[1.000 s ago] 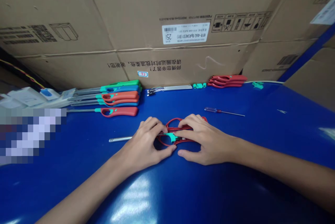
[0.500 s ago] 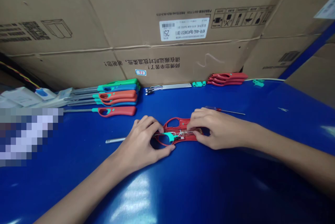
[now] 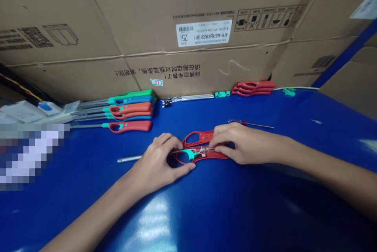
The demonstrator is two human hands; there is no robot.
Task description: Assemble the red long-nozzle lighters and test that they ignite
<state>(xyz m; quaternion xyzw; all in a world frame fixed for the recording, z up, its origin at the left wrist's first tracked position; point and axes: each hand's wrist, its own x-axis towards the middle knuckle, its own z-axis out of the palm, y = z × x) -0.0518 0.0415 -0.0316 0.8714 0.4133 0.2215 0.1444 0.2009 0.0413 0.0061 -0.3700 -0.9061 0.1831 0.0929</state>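
A red plastic lighter handle (image 3: pixel 194 138) lies open on the table, with a teal piece (image 3: pixel 189 154) and thin wires and small parts inside it. A metal lighter tube (image 3: pixel 129 159) sticks out to its left. My left hand (image 3: pixel 156 162) grips the handle around the teal piece. My right hand (image 3: pixel 240 144) holds the handle's right half, its fingertips pinching the small parts inside. Those fingers hide the handle's right end.
A blue table (image 3: pixel 235 205) runs under everything, with a screwdriver (image 3: pixel 250 124) just beyond my right hand. Assembled long lighters (image 3: pixel 129 126) lie at the back left. Red handles (image 3: pixel 253 88), metal tubes (image 3: pixel 188 97) and teal parts (image 3: pixel 222 94) line the foot of a cardboard carton (image 3: pixel 176 63).
My right hand has moved off the middle of the handle toward its right end, uncovering the parts inside. My left hand stays in place, and the view has tilted slightly.
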